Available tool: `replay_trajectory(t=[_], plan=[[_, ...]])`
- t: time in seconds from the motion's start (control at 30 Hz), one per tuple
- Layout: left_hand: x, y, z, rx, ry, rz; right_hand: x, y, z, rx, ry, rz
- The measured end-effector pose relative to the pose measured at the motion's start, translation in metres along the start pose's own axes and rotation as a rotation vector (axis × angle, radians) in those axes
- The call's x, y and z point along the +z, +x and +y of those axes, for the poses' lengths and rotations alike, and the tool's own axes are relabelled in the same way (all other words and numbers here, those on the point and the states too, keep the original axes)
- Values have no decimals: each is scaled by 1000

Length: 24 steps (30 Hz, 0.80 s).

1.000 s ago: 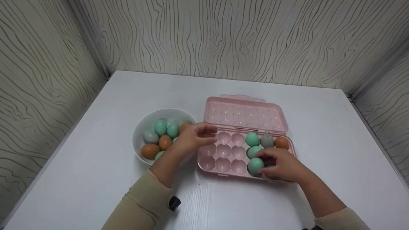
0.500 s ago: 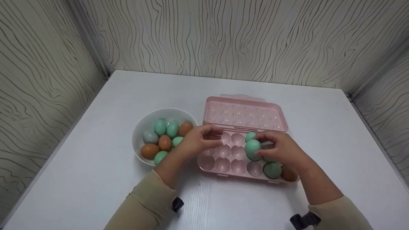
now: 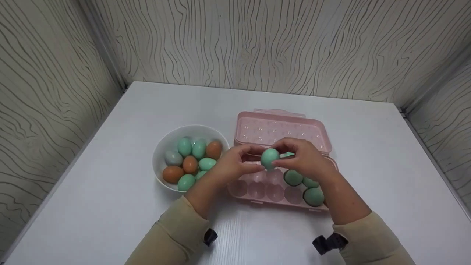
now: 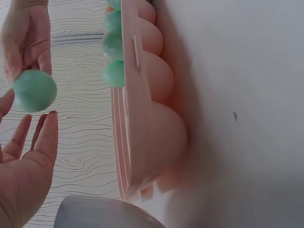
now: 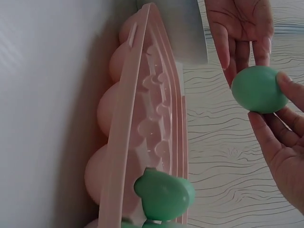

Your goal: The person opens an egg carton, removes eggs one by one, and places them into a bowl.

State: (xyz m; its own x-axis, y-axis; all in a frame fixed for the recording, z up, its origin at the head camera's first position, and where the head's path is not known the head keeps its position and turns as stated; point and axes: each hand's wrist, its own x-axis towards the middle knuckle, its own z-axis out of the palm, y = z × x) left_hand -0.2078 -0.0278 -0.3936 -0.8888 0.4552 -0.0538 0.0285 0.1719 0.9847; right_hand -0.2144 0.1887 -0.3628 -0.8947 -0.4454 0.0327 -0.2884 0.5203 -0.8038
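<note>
White table (image 3: 257,235) before wood-grain-patterned walls (image 3: 257,44), a green egg (image 3: 270,159) raised between two hands.
The right hand (image 3: 307,158) pinches the egg between thumb and fingers; the left hand (image 3: 235,162) reaches to its left side, fingers parted about an egg's width, contact unclear. Below lies the pink carton (image 3: 275,192), green eggs (image 3: 313,197) in its right cups, its lid (image 3: 279,129) opened to the far side; left stands a white bowl (image 3: 159,158) of mixed eggs (image 3: 190,164).
</note>
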Motion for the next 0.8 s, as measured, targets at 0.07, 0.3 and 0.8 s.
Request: replay_trajectory(t=[0.07,0.3,0.8], plan=[[0,0,1,7,13,6,3,3,-4,11,6,8],[-2,0,3,2,69,61,14,12,-17,40,51,36],[-33,-7,6,-28,111,164,12,14,-18,37,102,104]])
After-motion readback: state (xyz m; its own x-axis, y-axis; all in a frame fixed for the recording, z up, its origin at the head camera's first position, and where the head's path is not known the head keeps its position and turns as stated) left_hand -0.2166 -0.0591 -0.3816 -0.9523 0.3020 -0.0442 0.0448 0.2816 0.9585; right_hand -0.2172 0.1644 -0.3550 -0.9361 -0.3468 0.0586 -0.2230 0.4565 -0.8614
